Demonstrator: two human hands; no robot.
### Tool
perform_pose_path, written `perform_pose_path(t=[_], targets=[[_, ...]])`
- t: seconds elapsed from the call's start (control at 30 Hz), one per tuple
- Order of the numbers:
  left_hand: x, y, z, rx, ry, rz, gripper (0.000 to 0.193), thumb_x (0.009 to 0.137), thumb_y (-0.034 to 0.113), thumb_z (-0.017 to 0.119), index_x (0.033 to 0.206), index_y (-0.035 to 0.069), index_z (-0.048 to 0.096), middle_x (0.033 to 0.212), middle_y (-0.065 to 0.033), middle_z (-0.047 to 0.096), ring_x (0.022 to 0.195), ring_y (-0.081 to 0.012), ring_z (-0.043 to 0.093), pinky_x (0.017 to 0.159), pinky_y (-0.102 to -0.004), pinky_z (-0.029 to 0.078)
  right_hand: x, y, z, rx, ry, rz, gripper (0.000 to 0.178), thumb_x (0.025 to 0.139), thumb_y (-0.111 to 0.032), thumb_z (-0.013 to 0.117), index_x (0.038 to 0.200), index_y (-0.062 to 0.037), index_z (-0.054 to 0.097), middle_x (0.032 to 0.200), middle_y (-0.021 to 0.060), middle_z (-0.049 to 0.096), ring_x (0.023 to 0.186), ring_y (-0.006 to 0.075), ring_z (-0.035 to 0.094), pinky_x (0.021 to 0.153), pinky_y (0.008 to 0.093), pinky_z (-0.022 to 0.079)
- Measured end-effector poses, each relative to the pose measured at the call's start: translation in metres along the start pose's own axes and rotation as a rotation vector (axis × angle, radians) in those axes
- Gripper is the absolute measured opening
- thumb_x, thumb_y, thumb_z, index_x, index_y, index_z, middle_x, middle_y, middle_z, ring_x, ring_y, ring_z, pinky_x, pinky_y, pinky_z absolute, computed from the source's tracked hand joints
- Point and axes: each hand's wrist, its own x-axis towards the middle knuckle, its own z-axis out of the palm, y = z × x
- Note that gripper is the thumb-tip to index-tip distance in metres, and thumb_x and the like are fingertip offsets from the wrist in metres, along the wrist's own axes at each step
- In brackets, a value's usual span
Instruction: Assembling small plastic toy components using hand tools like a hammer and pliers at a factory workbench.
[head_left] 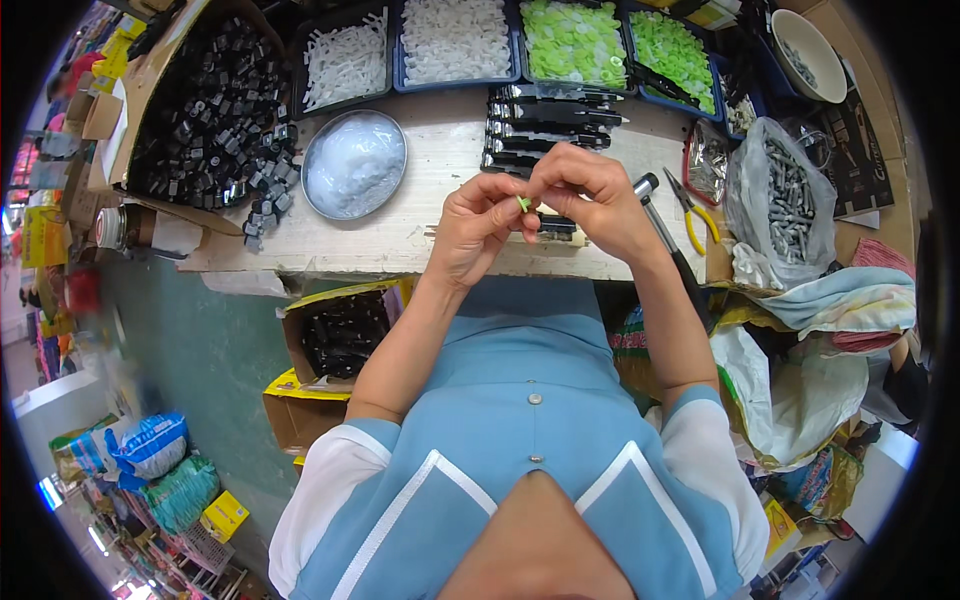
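Both my hands meet over the front of the white worktable. My left hand pinches a small green plastic part between thumb and fingertips. Close against it, my right hand is closed in a pinch, and its fingers hide what is in them. Just beyond the hands lies a row of black-and-silver tool-like pieces, side by side. A black piece with a pale end lies under my right hand, partly covered. To the left stands a round metal dish of whitish translucent grease-like stuff.
Along the back are trays of white parts and green parts. A carton of black parts stands left. At right are yellow-handled pliers, a silver-and-black rod and a bag of metal parts. Another carton sits below.
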Motion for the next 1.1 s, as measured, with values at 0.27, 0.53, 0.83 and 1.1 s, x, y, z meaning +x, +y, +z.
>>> perform_pose_path(t=[0.27,0.53,0.83,1.1], targets=[[-0.006,0.007,0.000,0.346,0.081,0.048,0.015,0.085,0.001,0.055,0.099,-0.002,0.058,0.084,-0.0113,0.063,0.071,-0.0176,0.064,0.061,-0.0283,0.054,-0.003,0.003,0.008,-0.010,0.085,0.010,0.009,0.076,0.006,0.058,0.082,0.0000,0.062,0.082,0.0036,0.056,0.073,0.0096,0.052,0.061,0.0207,0.041],[-0.012,0.006,0.000,0.792,0.031,0.257,0.011,0.084,-0.002,0.055,0.094,-0.002,0.060,0.081,-0.0076,0.062,0.069,-0.0126,0.062,0.060,-0.0230,0.052,-0.008,0.004,0.011,-0.156,0.125,-0.088,0.011,0.075,0.005,0.059,0.084,0.0002,0.063,0.081,0.0053,0.059,0.066,0.0095,0.053,0.053,0.0205,0.040],[-0.015,0.003,0.002,0.910,0.114,0.350,0.008,0.080,-0.002,0.059,0.088,-0.001,0.061,0.077,-0.0065,0.060,0.065,-0.0100,0.058,0.056,-0.0205,0.047,-0.023,-0.004,0.023,-0.409,0.175,-0.137,0.010,0.073,-0.002,0.064,0.082,-0.0017,0.060,0.077,0.0088,0.058,0.064,0.0228,0.058,0.053,0.0295,0.046],[-0.015,0.006,-0.005,1.303,0.114,0.528,0.013,0.073,0.000,0.065,0.085,0.004,0.062,0.079,-0.0047,0.061,0.074,-0.0194,0.054,0.067,-0.0287,0.041,-0.024,0.011,0.025,-0.484,0.182,-0.205,0.012,0.071,-0.001,0.064,0.082,-0.0016,0.059,0.076,0.0085,0.057,0.064,0.0246,0.058,0.053,0.0314,0.046]])
